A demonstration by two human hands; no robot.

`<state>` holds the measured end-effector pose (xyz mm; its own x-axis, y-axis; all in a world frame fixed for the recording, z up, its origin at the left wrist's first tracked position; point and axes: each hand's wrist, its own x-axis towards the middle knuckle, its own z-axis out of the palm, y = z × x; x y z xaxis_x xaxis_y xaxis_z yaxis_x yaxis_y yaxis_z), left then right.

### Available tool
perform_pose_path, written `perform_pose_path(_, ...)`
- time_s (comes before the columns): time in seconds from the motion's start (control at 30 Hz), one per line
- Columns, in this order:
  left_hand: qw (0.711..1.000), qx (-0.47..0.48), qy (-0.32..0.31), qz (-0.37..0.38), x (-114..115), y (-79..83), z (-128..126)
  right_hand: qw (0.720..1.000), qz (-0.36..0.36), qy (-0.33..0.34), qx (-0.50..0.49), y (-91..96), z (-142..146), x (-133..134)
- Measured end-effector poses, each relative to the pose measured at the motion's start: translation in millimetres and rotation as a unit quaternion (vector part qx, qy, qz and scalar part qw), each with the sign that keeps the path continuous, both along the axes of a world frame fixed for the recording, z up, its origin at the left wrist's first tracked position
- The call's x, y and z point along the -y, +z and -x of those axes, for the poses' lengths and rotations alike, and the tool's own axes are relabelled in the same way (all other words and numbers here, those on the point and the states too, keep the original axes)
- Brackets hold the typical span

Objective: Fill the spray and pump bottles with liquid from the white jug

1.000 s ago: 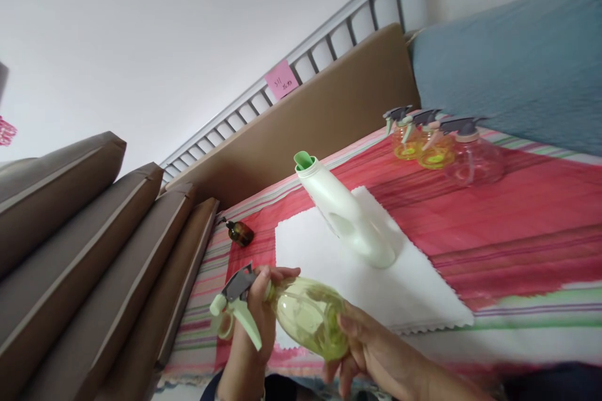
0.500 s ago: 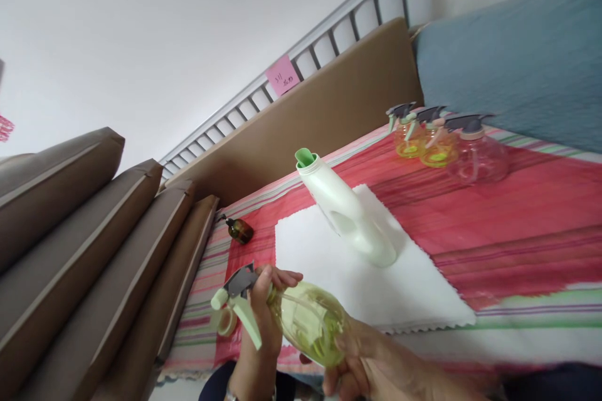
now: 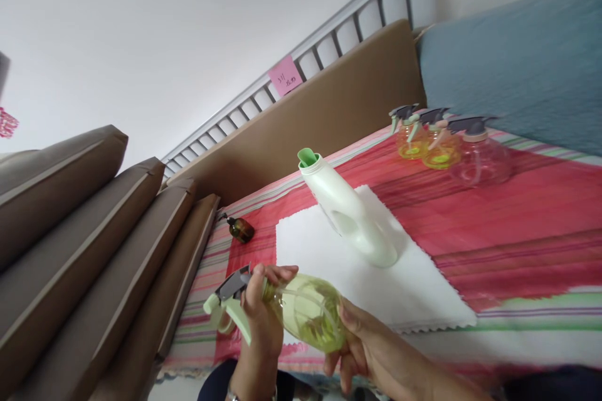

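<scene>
Both my hands hold a pale green spray bottle (image 3: 305,313) low in the view, above the near edge of the table. My left hand (image 3: 261,319) is wrapped round its neck, just behind the grey and green trigger head (image 3: 228,304). My right hand (image 3: 371,351) cups the round bottom of the bottle, fingers curled under it. A white jug with an open green spout (image 3: 348,213) stands just beyond on a white cloth (image 3: 414,288).
The table has a red striped cover (image 3: 517,225). Three more spray bottles (image 3: 442,144) stand at the back right. A small brown bottle (image 3: 241,229) lies at the left edge. Brown cushions (image 3: 94,244) lean on the left; a blue cushion (image 3: 517,62) is behind.
The spray bottle has shifted slightly left and lower in my hands, its trigger head tipping down. My right hand has regripped its base.
</scene>
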<state>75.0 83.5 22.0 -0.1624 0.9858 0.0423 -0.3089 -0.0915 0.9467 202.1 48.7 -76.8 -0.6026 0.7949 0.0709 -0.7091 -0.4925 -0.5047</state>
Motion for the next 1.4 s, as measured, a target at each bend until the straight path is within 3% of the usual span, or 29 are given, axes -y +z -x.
perform_pose_path(0.2,1.000,-0.006,-0.016,0.018,-4,-9.4,8,0.998,-0.009,-0.007,0.061,10.7,-6,2)
perform_pose_path(0.37,0.998,-0.052,0.018,0.011,-6,-13.8,12,0.991,-0.011,-0.060,0.122,9.4,-7,0)
perform_pose_path(0.47,0.999,-0.034,0.012,0.016,-4,-11.1,9,0.989,-0.020,-0.076,0.122,8.7,-6,0)
perform_pose_path(0.7,0.999,-0.026,-0.021,0.026,2,-4.9,8,0.995,-0.052,-0.019,0.083,6.9,-9,1)
perform_pose_path(0.9,0.998,-0.019,-0.038,0.052,1,-5.6,13,0.997,-0.031,0.001,0.077,7.0,-10,1)
perform_pose_path(1.0,0.997,-0.004,-0.047,0.054,-2,-5.1,14,0.993,-0.040,-0.024,0.107,7.2,-8,-1)
perform_pose_path(1.2,0.999,0.000,0.015,0.033,-5,-7.7,11,0.982,-0.020,-0.155,0.106,4.0,-1,-5)
perform_pose_path(1.4,0.999,-0.037,0.005,0.028,-5,-9.5,6,0.979,-0.032,-0.131,0.152,5.3,-6,-5)
